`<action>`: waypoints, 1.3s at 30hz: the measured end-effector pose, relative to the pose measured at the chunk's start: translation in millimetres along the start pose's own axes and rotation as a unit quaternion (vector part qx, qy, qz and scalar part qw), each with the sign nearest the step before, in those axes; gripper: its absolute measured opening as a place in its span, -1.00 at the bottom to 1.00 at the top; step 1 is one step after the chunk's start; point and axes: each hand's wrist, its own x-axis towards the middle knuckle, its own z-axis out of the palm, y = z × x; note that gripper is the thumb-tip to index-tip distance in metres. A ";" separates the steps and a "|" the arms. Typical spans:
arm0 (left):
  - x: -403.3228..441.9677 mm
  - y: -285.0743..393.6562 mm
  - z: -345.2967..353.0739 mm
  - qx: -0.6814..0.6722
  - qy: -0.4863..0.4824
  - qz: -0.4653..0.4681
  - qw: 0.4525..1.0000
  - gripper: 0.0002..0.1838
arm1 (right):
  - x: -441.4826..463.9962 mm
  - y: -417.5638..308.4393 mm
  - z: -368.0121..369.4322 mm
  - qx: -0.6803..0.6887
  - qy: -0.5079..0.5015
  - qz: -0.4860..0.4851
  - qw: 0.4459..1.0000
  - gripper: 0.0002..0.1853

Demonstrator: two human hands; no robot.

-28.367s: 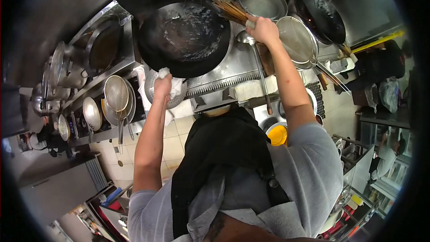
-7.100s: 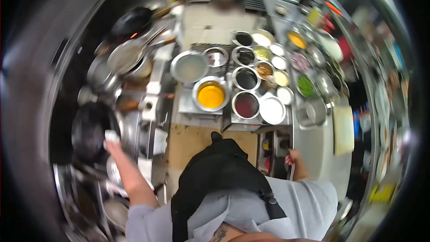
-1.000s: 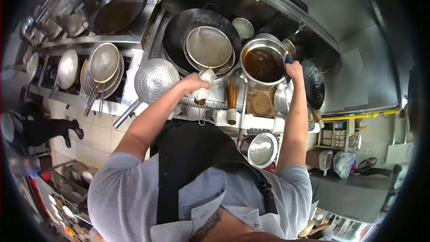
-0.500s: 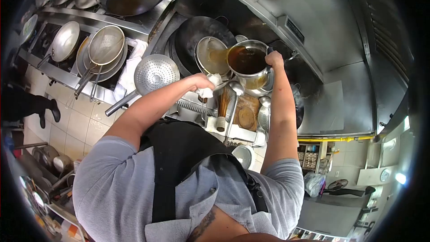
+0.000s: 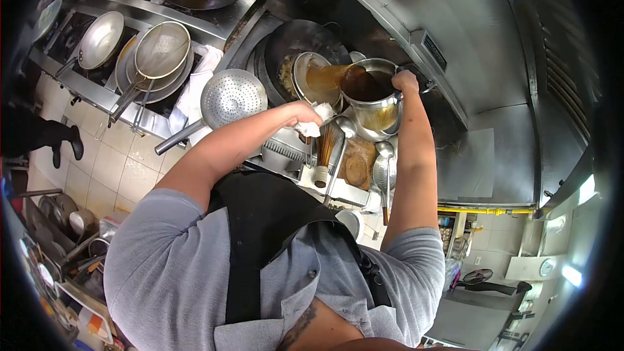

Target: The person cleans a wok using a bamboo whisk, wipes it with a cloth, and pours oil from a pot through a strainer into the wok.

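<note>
My right hand (image 5: 405, 82) is closed on the handle of a steel pot (image 5: 377, 117), which tilts left. Brown liquid (image 5: 330, 78) streams from its lip into a round, metal-rimmed vessel (image 5: 301, 68); I cannot tell whether that is a strainer or a pan. Beneath it sits a large dark wok (image 5: 296, 36), with frothy liquid at its left side. My left hand (image 5: 305, 114) grips a bunched white cloth (image 5: 312, 129) at the vessel's near edge. Any handle inside the cloth is hidden.
A perforated ladle (image 5: 233, 99) lies left of the wok. Nearer me are a bamboo brush (image 5: 325, 156), a ladle (image 5: 346, 127) and a wooden board (image 5: 357, 162). Pans and a sieve (image 5: 162, 52) stand on the left stove. Someone's dark-clothed leg (image 5: 49, 138) shows at far left.
The pot tips further left, and the stream of liquid is much wider. Frothy liquid now shows in the wok. The whole view has shifted slightly.
</note>
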 end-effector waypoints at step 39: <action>-7.6 14.6 4.4 0.012 0.019 -0.022 0.999 -0.80 | 0.8 -42.0 -47.1 -0.071 0.099 -0.069 0.990 -0.62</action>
